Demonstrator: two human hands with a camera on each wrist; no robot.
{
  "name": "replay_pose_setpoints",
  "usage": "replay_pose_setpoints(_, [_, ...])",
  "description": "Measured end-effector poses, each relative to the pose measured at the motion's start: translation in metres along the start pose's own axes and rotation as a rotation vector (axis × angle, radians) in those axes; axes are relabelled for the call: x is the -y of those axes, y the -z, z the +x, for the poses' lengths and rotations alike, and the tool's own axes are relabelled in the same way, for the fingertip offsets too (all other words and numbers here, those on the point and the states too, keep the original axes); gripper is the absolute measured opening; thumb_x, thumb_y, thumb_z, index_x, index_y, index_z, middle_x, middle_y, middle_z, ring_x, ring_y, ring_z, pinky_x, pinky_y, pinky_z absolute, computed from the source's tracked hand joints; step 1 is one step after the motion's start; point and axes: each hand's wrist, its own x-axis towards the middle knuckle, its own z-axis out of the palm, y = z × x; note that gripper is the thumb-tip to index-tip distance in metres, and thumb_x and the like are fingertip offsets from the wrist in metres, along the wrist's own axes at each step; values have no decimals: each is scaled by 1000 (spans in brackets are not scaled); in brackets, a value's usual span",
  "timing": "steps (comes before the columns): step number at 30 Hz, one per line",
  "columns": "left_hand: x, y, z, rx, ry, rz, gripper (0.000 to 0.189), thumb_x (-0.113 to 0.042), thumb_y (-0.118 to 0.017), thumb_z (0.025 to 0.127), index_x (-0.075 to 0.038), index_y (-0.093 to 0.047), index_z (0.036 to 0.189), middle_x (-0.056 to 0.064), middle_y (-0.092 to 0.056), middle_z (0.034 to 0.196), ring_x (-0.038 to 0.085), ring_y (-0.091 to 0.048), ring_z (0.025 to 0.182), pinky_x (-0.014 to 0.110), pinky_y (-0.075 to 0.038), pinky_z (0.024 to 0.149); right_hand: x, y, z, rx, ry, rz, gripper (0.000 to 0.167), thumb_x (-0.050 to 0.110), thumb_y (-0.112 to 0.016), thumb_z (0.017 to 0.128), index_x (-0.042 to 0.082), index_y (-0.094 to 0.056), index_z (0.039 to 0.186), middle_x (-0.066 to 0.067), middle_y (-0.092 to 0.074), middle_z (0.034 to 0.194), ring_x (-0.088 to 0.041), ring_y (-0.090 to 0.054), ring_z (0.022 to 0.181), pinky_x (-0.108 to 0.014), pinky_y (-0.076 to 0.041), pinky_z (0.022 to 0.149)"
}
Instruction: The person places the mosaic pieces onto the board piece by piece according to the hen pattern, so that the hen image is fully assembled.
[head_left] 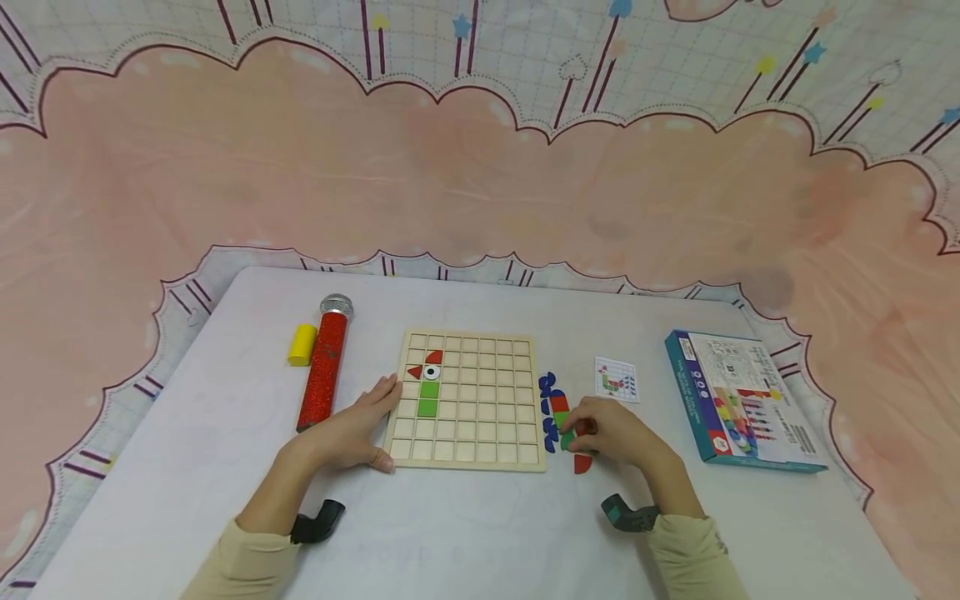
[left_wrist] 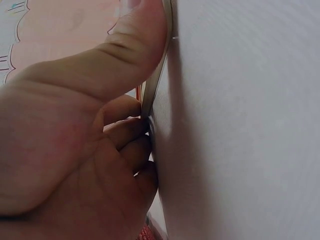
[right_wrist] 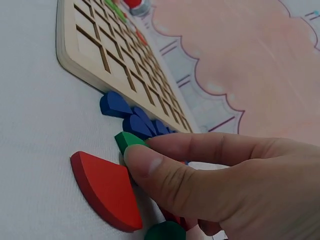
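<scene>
A wooden grid board lies flat on the table. On it sit two red pieces, a white round piece with a black dot and two green squares. My left hand rests at the board's left edge, thumb and fingers spread along it. Right of the board, my right hand pinches a green piece between thumb and index finger. Close by lie several blue pieces along the board's edge and a red quarter-circle. Another dark green piece shows below the hand.
A small printed card lies beyond my right hand. Farther right is a blue-edged box. Left of the board are a red microphone and a yellow cylinder. A patterned cloth hangs behind the white table.
</scene>
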Motion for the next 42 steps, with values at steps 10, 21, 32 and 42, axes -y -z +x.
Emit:
replay_pose_setpoints(10, [-2,4,1,-11,-14,2,116,-33,-85,62,-5,-16,152,14,-6,161,44,-10,145,55,-22,115,8,6,1,6,2,6,18,16,-79,76,21,-63,82,6,-58,76,-13,-52,72,-22,-49,62])
replay_pose_setpoints(21, [-2,6,2,-9,-3,-6,116,-32,-85,62,-6,-16,152,14,-6,161,44,-10,145,56,-22,115,20,1,18,-103,240,80,16,12,-65,89,19,-70,103,6,-63,94,-10,-50,79,-21,-46,67])
replay_pose_setpoints(32, [-3,8,-2,-18,3,-3,116,-31,-85,62,-6,-17,152,14,-6,161,44,-10,145,56,-23,114,68,-18,54,-190,235,228,14,17,-65,90,11,-63,103,2,-65,85,-10,-56,73,-21,-48,61])
replay_pose_setpoints(42, [-2,1,-3,-13,2,-49,115,-29,-86,62,-6,-18,152,13,-6,161,42,-7,146,55,-20,116,105,-42,83,-166,300,368,24,7,-57,94,6,-63,118,-8,-63,106,-14,-67,82,-18,-55,69])
